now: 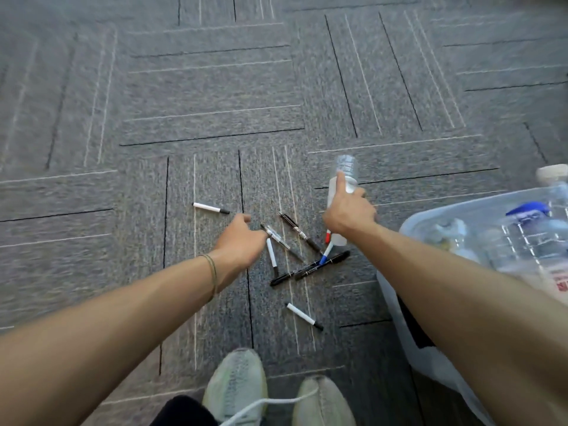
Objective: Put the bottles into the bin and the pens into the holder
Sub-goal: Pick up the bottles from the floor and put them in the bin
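Head view: the right hand wraps a clear plastic bottle above the carpet floor, beside the bin. The bottle looks light, crushable and slick, best gripped mid-body. The left hand, half curled and empty, reaches for the scattered pens.

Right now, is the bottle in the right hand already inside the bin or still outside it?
Outside. The right hand holds the bottle over the carpet, left of the clear bin.

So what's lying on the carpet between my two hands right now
In the head view, black and clear pens lie crossed on the grey carpet between the left hand and right hand.
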Available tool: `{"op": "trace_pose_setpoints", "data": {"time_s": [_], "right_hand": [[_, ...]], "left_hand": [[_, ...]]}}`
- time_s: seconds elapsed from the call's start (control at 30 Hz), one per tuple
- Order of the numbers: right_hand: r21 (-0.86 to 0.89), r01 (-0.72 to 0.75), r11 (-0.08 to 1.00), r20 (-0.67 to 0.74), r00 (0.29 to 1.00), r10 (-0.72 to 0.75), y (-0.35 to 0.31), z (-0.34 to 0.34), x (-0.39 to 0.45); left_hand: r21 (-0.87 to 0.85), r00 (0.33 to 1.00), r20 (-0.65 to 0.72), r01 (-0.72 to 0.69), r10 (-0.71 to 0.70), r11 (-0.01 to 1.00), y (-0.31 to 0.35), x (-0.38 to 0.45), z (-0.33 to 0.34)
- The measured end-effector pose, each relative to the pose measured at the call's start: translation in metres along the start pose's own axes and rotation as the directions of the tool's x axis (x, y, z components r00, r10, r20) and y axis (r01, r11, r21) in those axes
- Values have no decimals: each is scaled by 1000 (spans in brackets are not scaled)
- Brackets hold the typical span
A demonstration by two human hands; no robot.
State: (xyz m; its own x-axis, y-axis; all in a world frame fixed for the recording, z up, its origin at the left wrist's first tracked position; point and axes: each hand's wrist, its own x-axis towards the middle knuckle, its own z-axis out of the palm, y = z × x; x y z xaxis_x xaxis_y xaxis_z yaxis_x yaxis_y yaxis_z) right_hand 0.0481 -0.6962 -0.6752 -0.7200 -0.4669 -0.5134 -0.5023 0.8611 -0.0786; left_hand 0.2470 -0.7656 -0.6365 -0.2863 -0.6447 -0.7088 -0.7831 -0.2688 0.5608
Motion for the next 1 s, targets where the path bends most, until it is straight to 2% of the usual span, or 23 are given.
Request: {"op": "trace_pose_setpoints", "data": {"time_s": [0.1, 0.2, 0.3, 0.37, 0.47, 0.57, 0.67, 0.8, 1.0], "right_hand": [[131, 147, 980, -48, 989, -142, -8, -51, -47], [194, 294, 936, -162, 951, -265, 6, -110, -95], [260, 367, 893, -309, 908, -283, 41, -174, -134], [334, 328, 884, -388, 902, -189, 82, -208, -154], [471, 210, 857, -454, 890, 31, 160, -236, -176], [570, 31, 821, -400, 883, 244, 235, -241, -194], [640, -95, 762, -338, 856, 391, 291, -229, -205], [668, -210, 714, -281, 817, 503, 329, -200, -198], [655, -300, 693, -223, 800, 557, 341, -171, -184]], "left_hand": [[-7, 998, -13, -55, 55, 998, 29, -28, -3], [-9, 994, -25, -108, 107, 994, 65, -58, 2], [-37, 985, 20, -172, 172, 984, 110, -103, 11], [-38, 973, 63, -218, 220, 975, 135, -135, 20], [-35, 952, 133, -275, 277, 961, 168, -183, 44], [-72, 928, 194, -310, 318, 948, 187, -215, 75], [-74, 915, 242, -315, 324, 946, 191, -230, 102], [-47, 915, 270, -299, 301, 953, 182, -238, 127], [-7, 931, 249, -276, 269, 961, 168, -225, 132]]}}
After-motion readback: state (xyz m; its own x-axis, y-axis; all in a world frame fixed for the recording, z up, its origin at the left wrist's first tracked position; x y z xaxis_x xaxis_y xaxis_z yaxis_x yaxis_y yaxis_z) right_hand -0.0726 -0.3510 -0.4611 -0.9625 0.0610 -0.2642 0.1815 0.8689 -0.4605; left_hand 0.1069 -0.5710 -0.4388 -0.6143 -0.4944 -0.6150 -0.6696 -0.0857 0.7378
